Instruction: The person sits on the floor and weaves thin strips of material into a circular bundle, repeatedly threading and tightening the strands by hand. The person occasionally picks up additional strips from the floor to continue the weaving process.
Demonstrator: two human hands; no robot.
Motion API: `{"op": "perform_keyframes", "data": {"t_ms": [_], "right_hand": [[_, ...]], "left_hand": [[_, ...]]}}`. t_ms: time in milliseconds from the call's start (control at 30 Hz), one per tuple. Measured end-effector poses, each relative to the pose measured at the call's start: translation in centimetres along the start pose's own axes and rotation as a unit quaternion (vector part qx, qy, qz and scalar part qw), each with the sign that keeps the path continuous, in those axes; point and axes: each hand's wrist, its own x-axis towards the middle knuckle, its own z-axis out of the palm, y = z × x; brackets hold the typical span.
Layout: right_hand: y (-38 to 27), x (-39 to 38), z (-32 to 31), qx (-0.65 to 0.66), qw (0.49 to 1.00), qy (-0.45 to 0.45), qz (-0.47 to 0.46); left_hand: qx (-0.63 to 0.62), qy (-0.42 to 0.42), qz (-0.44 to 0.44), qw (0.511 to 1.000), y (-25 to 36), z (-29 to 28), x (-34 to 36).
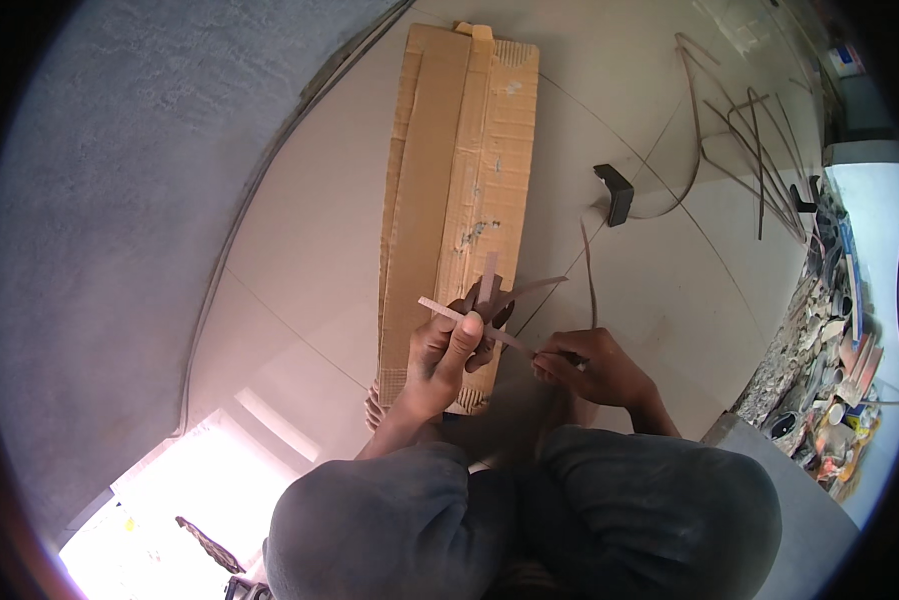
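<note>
My left hand (438, 360) is closed, thumb on top, around several crossing flat brown strips (438, 308) that look like packing strap. Their ends fan out upward, to the left and to the right. Just to the right, my right hand (600, 366) pinches the end of one strip that runs out of the left hand. Both hands are above my knees, over the near end of a long cardboard box (420, 180) lying on the floor. A longer brown strap (590, 265) drops toward my right hand; whether it joins the held strips I cannot tell.
A black angled corner piece (617, 195) stands on the tiled floor, right of the box. Loose bent straps (745, 140) lie at the far right. A grey wall (150, 180) rises on the left. Rubble and scraps (830, 400) are heaped along the right edge.
</note>
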Motion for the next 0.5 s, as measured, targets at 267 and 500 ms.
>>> {"op": "perform_keyframes", "data": {"t_ms": [267, 500], "right_hand": [[-2.3, 0.8, 0.8, -0.055, 0.997, 0.036, -0.033], [-4.7, 0.7, 0.8, -0.097, 0.981, 0.098, -0.138]], "left_hand": [[0.075, 0.023, -0.011, 0.997, -0.4, -0.5, -0.2], [0.036, 0.05, -0.051, 0.997, 1.0, 0.0, 0.5]]}}
